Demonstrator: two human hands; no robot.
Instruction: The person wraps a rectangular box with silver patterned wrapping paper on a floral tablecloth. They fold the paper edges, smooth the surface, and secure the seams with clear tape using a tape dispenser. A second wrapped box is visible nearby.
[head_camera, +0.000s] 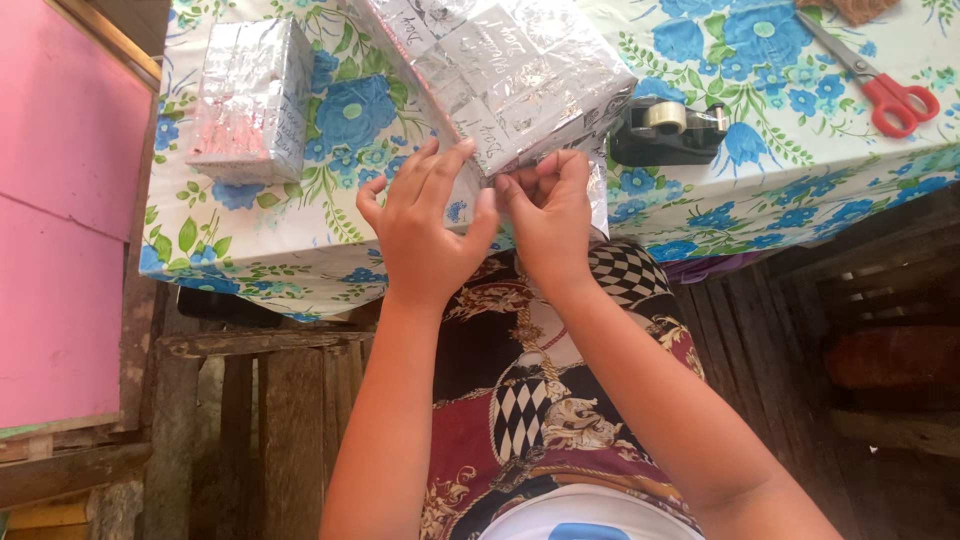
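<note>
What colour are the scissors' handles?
Red, on the scissors at the table's far right, seen in the head view.

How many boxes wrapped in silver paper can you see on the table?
2. One silver-wrapped box sits alone near the table's left edge. The other silver-wrapped box is at the near edge, where the left hand and right hand press its wrapping. Others may lie outside the view.

I see a silver foil-wrapped box (500, 70) with black script, and a second silver wrapped box (250, 95) tinged pink on one side. The tabletop (800, 150) wears a white cloth with blue flowers and green leaves. The scissors (880, 85) have red handles; the tape dispenser (668, 132) is black. Pink board (60, 230) at my left
</note>
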